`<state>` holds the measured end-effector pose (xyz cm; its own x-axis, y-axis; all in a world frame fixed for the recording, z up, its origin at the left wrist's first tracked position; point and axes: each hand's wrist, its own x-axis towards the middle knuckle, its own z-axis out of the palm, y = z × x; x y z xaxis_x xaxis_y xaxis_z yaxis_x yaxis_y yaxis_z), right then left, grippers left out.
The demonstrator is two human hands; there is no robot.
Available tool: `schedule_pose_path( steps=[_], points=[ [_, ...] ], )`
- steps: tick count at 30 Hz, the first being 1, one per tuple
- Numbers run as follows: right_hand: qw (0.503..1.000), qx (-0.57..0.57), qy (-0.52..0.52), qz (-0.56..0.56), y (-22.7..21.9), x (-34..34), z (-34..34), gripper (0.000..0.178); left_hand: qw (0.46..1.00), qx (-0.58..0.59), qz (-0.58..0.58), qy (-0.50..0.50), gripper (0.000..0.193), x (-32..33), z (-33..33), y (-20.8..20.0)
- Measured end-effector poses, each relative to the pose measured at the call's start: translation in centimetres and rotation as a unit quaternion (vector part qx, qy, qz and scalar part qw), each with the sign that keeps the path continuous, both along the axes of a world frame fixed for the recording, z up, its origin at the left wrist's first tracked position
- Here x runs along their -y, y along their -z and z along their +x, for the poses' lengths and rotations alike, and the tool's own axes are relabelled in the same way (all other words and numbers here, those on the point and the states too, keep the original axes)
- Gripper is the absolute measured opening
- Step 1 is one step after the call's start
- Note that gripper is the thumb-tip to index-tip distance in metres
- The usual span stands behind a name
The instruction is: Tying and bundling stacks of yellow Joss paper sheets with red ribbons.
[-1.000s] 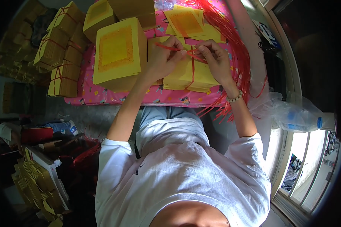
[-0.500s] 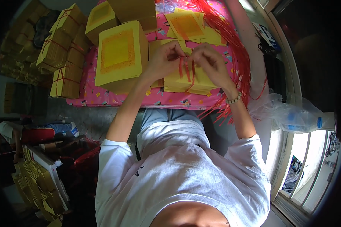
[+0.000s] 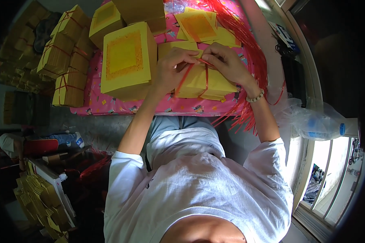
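Observation:
A bundle of yellow paper (image 3: 194, 84) lies in front of me on the table, a red plastic strip (image 3: 207, 77) running over its top and down its near side. Above the bundle, my left hand (image 3: 172, 68) pinches the strip, and a loose length hangs below its fingers. Close beside it, my right hand (image 3: 228, 64) has thumb and forefinger closed on the same strip. Between the two hands a short stretch of strip shows; whether it is knotted I cannot tell. To the left stands a tall stack of yellow paper (image 3: 125, 56) with an orange-bordered square on top.
Long red strips (image 3: 257, 69) hang along the right side of the pink patterned table cover (image 3: 121, 106). Loose printed sheets (image 3: 196, 25) lie at the back. Tied bundles (image 3: 70, 87) are piled on the left. A clear plastic bag (image 3: 312, 121) is at the right.
My right hand has turned, drawing the strip sideways over the bundle. My left hand has lowered slightly, and the loose strip now slants down leftward below it.

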<state>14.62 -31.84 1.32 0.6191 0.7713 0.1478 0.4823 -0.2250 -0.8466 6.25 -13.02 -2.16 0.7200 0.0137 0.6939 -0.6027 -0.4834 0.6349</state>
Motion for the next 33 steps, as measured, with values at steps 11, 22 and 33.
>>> schedule_pose_path(
  steps=[11, 22, 33],
  points=[
    [0.951, 0.282, 0.125, -0.001, 1.3, 1.5, -1.5, 0.009, 0.987, -0.11, -0.11, 0.029, 0.012, -0.9, -0.4, 1.0],
    [0.971, 0.183, 0.146, 0.045, 1.7, 2.0, -2.1, 0.009, 0.976, -0.145, -0.095, 0.132, 0.002, -0.5, 0.6, 1.5],
    [0.973, 0.19, 0.133, 0.013, 1.5, 2.3, -1.9, 0.01, 0.955, -0.146, -0.163, 0.202, 0.005, -0.5, 0.6, 0.2]
  ],
)
